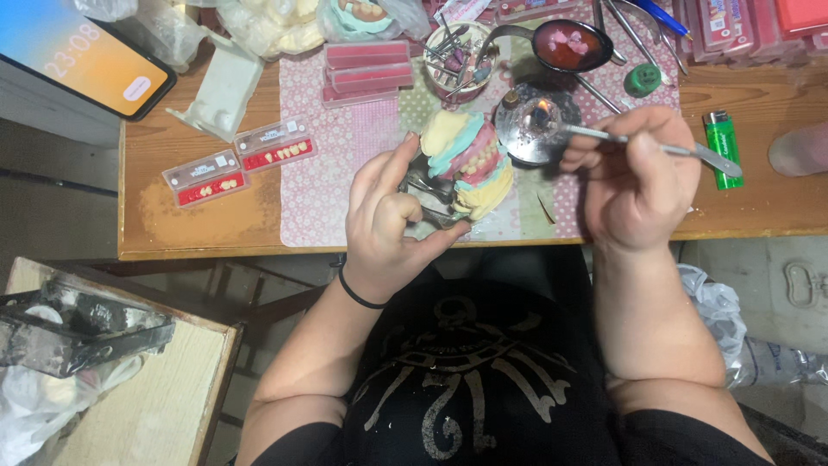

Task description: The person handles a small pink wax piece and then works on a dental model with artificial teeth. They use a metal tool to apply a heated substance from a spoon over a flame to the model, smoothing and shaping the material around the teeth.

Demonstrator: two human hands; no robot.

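Left hand curled tight around a metal frame with a model of teeth on it. Thumb and fingers wrapped on the frame, model tipped up toward the right, just over the near edge of the wooden table. Yellow and pale green blocks on the model, with pink gums and a row of small teeth between them. Black band around the left wrist.

Right hand closed on a thin metal tool. Tool lying flat across the fingers, one end reaching left to a little flame on a small round burner, flat end sticking out on the right.

Burner just beside the model, on a pink dotted mat. Green lighter on the table right of the hand, near the flat end of the tool. Dark bowl with pink bits behind the burner. Cup full of tools next to that bowl. Two flat cards of small teeth on the table, well to the left. Phone with a bright screen at the far left corner.
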